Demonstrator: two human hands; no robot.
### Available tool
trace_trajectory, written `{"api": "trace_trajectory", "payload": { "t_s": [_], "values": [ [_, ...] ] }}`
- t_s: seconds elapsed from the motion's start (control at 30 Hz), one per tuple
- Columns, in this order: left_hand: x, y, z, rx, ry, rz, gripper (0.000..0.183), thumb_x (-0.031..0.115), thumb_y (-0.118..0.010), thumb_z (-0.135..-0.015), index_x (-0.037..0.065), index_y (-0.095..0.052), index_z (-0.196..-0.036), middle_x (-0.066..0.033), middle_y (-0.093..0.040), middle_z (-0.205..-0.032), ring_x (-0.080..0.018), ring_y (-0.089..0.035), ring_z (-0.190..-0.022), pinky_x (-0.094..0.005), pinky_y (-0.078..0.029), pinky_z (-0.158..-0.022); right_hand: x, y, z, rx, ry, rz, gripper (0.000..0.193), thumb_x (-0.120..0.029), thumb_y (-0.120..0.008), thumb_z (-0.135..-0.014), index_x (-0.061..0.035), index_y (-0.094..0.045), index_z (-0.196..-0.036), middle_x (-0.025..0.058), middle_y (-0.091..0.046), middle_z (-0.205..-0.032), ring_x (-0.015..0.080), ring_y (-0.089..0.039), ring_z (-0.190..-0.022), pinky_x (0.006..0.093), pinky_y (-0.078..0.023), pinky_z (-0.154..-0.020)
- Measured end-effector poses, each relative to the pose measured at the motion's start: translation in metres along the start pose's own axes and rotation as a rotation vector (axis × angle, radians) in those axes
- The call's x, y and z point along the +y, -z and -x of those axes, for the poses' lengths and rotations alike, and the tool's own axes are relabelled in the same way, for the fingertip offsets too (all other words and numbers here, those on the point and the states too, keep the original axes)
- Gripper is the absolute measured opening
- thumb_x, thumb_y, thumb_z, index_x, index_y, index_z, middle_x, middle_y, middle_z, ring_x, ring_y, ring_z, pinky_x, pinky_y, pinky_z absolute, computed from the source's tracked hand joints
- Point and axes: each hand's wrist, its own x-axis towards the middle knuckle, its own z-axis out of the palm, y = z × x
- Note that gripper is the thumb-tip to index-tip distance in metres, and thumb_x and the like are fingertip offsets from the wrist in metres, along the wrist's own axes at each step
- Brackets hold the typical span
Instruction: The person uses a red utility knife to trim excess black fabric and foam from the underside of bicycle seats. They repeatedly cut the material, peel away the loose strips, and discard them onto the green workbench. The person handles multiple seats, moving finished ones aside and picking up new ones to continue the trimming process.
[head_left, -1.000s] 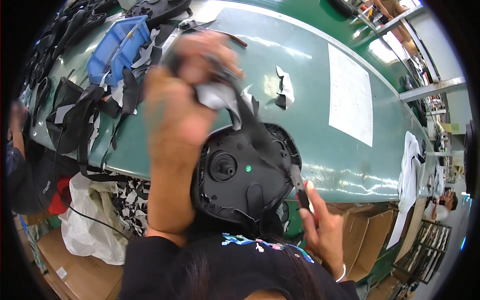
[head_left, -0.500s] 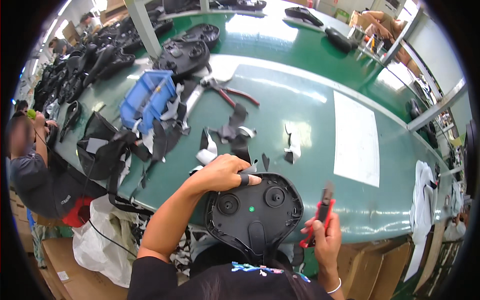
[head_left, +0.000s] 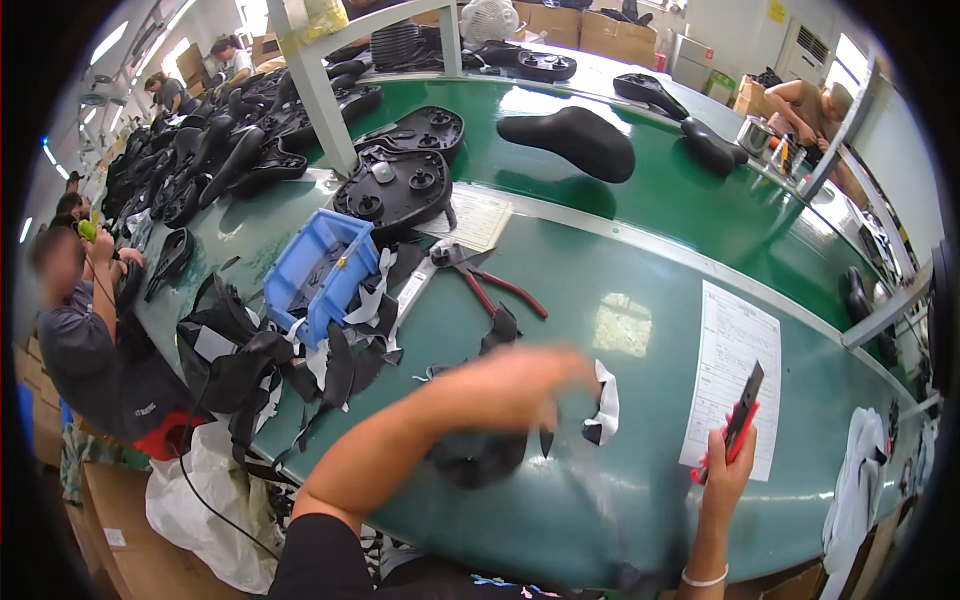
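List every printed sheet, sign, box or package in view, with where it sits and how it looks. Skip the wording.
White printed paper sheet: flat on the green table, by the right hand holding a red and black utility knife.
Second white printed sheet: mid-table, partly under a black moulded saddle base.
Brown cardboard boxes: stacked far back, top centre.
Small yellow wall sign: top right.
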Motion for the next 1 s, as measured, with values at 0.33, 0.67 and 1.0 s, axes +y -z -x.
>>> {"api": "trace_trajectory", "payload": {
  "t_s": [0.33,0.67,1.0],
  "values": [
    [-0.179,0.116,-0.049,1.565,0.53,1.379,0.035,0.03,-0.055,-0.092,0.006,-0.046,-0.116,-0.0168,-0.051,-0.109,-0.0349,-0.053,-0.092,-0.0406,-0.055,-0.067,0.022,-0.029,-0.045,-0.146,-0.174,-0.173,0.025,-0.015,-0.058,-0.09,-0.001,-0.051,-0.109,0.0,-0.048,-0.071,0.0048,-0.047,-0.056,0.0204,-0.045,-0.048],
    [-0.202,0.175,-0.119,1.288,0.165,0.911,0.039,0.03,-0.049,-0.096,0.017,-0.036,-0.13,-0.0164,-0.047,-0.113,-0.026,-0.065,-0.082,-0.0331,-0.052,-0.073,0.019,-0.027,-0.046,-0.187,-0.225,-0.179,0.026,-0.013,-0.059,-0.089,0.0005,-0.05,-0.11,0.0007,-0.05,-0.074,0.0049,-0.048,-0.056,0.0205,-0.046,-0.049],
    [-0.254,0.147,-0.153,1.521,0.964,-0.048,0.039,0.012,-0.061,-0.08,0.009,-0.053,-0.118,-0.0216,-0.049,-0.109,-0.037,-0.057,-0.097,-0.0415,-0.046,-0.089,0.018,-0.03,-0.047,-0.186,-0.222,-0.154,0.029,-0.017,-0.058,-0.088,0.001,-0.051,-0.109,0.0009,-0.049,-0.069,0.0061,-0.047,-0.054,0.0205,-0.043,-0.047]
  ]
}}
